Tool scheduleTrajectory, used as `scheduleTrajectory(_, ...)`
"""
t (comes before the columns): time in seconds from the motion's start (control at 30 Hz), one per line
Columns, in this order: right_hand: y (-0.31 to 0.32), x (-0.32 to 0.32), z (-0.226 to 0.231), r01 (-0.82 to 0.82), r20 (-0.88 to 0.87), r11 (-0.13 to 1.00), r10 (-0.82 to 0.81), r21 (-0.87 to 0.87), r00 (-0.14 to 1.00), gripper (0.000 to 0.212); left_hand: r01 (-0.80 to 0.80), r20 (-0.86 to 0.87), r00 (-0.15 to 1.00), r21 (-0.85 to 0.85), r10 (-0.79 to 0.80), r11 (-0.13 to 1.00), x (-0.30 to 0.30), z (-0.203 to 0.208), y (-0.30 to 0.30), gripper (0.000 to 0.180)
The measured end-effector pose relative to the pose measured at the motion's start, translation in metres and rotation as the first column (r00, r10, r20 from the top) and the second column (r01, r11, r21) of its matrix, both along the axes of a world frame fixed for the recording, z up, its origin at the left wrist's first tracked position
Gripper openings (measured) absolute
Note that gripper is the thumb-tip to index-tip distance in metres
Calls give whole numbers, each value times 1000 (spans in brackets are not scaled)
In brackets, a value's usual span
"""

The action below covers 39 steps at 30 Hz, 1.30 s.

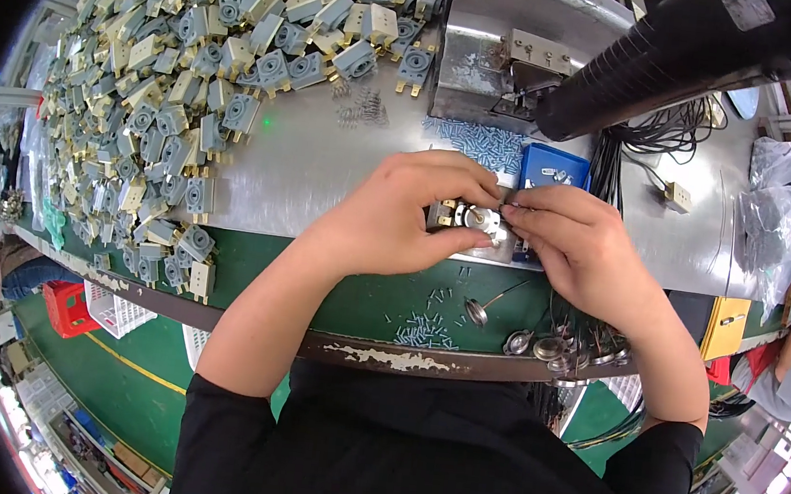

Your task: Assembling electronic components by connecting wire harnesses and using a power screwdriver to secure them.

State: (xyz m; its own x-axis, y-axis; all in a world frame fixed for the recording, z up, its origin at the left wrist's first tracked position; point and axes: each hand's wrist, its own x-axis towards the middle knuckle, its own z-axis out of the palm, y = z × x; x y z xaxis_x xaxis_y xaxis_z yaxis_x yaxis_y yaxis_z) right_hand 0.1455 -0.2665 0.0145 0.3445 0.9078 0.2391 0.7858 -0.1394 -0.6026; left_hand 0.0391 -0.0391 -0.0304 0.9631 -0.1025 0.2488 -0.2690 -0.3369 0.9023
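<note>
Over the metal plate (306, 180), my left hand (404, 209) is closed round a small switch-like part (476, 219) with a round silvery face and brass tabs. Its thumb lies along the near side and its fingers along the far side. My right hand (579, 242) meets it from the right, thumb and fingertips pinched at the part's right edge. Whatever sits between those fingertips is too small and covered to make out. Just beyond the right hand is a blue tray (573, 162) with small metal pieces. Small bluish screws (488, 144) lie scattered left of the tray.
Grey and cream housings (172, 79) with brass tabs are heaped at left. Loose springs (364, 107) lie nearby. A metal fixture (476, 72) and thick black tube (627, 64) stand at the back. Screws (425, 330) and round metal discs (553, 349) lie on the green near strip.
</note>
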Motion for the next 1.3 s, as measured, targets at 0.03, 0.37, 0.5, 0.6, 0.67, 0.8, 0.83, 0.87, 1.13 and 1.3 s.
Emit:
scheduleTrajectory(0.03,1,4,2,-26,23,999,27,-31,999,30,-2,-1,1000,-2,2,1000,0,0,1,33)
scheduleTrajectory(0.37,10,37,1,-277,236,958,288,-76,928,36,36,22,999,-35,-35,999,2,-6,4,32)
scheduleTrajectory(0.5,11,31,10,-258,182,960,274,-108,944,40,44,34,999,-47,-42,998,1,-6,5,32)
scheduleTrajectory(0.6,13,32,19,-182,144,980,193,-86,971,37,53,48,998,-55,-50,997,1,-8,7,32)
scheduleTrajectory(0.67,21,21,24,-17,2,998,17,-52,1000,30,51,54,997,-64,-48,997,0,-7,8,32)
scheduleTrajectory(0.8,24,15,31,56,-97,988,-70,-141,993,17,40,88,995,-44,-36,998,-1,-10,7,32)
scheduleTrajectory(0.83,24,13,31,54,-97,988,-68,-145,993,17,38,88,996,-48,-33,998,-1,-11,7,32)
scheduleTrajectory(0.87,25,11,30,88,-164,987,-110,-135,980,15,40,85,996,-52,-35,998,-2,-13,7,31)
scheduleTrajectory(1.13,27,6,30,103,-211,994,-110,-41,971,12,30,89,996,-61,-24,998,-1,-14,4,30)
scheduleTrajectory(1.3,28,-1,28,188,-348,965,-242,-182,906,16,31,75,997,-40,-28,999,-2,-11,6,34)
